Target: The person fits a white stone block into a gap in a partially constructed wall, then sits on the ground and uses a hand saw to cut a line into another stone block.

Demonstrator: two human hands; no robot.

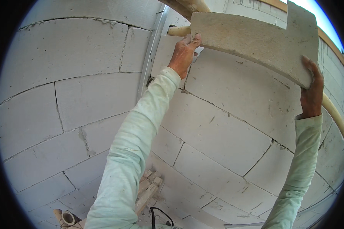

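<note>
Held up before the pale block wall (218,126), high in view: one grey slab (252,44) with a step cut into its upper edge. Clasped at its left end by the left hand (185,53); gripped near its lower right corner by the right hand (312,91). Partly hidden behind its left end: a pole (179,31). Fixed upright near the corner: a metal strip (150,57). Seen lying below: wood pieces (148,194), a hollow tube (68,218), a black cable (153,215).
</note>
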